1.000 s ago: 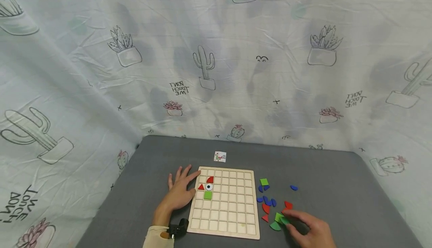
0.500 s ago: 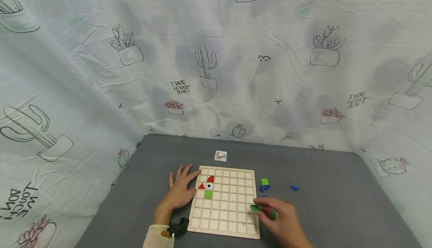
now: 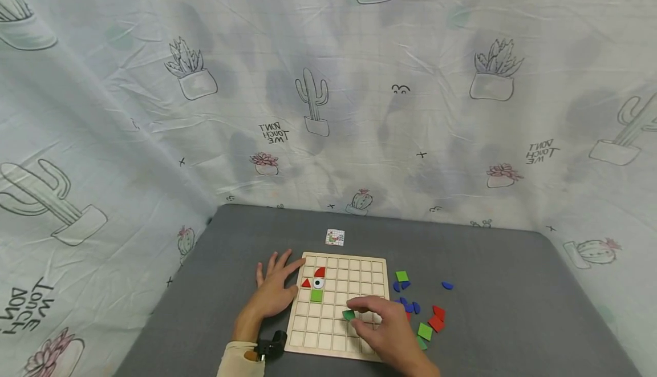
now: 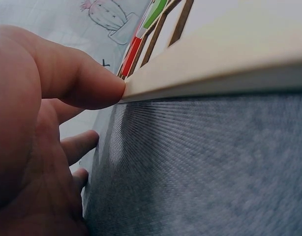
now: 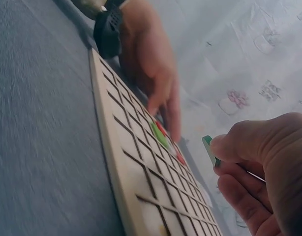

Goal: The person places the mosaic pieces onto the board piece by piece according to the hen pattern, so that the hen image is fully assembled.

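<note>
A wooden grid board (image 3: 354, 277) lies on the grey table. My left hand (image 3: 272, 294) rests along its left side with fingers spread, and in the left wrist view the thumb (image 4: 99, 88) touches the board's edge. Between thumb and fingers my right hand (image 3: 387, 328) pinches a green quarter-circle piece (image 3: 348, 315), held over the board's middle; the right wrist view shows this piece (image 5: 210, 151) edge-on above the grid. Set in cells at the upper left are a red quarter-circle (image 3: 320, 272), a red triangle (image 3: 305, 283), an eye tile (image 3: 319, 283) and a green square (image 3: 316, 295).
Behind the board lies a small patterned card (image 3: 335, 237). Loose pieces are scattered to its right: several blue ones (image 3: 416, 308), red ones (image 3: 436, 324) and green squares (image 3: 424, 331), one blue piece (image 3: 447, 286) farther out. A printed curtain (image 3: 410, 137) encloses the table.
My right hand has picked up the green quarter-circle from the loose pieces and carried it left over the board. The left hand has stayed in place.
</note>
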Demonstrator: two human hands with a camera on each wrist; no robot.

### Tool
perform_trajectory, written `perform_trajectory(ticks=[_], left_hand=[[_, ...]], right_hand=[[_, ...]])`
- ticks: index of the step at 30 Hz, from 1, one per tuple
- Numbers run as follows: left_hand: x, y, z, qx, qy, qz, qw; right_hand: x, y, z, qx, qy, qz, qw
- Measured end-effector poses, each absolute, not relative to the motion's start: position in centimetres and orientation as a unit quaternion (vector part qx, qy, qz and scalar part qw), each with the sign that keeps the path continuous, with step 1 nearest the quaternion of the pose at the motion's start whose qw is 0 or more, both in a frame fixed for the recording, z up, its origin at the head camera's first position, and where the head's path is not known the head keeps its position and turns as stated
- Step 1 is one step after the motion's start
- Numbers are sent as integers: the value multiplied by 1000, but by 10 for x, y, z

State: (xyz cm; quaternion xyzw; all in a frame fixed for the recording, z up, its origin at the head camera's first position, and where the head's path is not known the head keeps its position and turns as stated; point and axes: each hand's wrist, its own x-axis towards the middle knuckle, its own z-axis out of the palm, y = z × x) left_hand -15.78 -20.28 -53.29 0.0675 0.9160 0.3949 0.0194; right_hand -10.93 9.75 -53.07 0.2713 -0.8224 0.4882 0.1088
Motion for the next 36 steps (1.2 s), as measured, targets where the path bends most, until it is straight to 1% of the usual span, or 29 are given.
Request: perform_trajectory(ticks=[9, 18, 22, 31, 36], left_hand=[[-158, -203, -535, 64, 919, 389, 10], [-158, -203, -534, 68, 919, 387, 9], [-158, -203, -534, 68, 919, 389, 11], [-158, -203, -533, 68, 920, 387, 10], [-158, -204, -534, 70, 919, 388, 13]], right_hand=[[-111, 67, -533, 273, -813, 513, 31], [-113, 47, -546, 294, -802, 519, 11], [-114, 40, -549, 304, -800, 518, 8], [-114, 28, -550, 332, -819, 466, 43], [-111, 27, -548, 336, -829, 445, 47]])
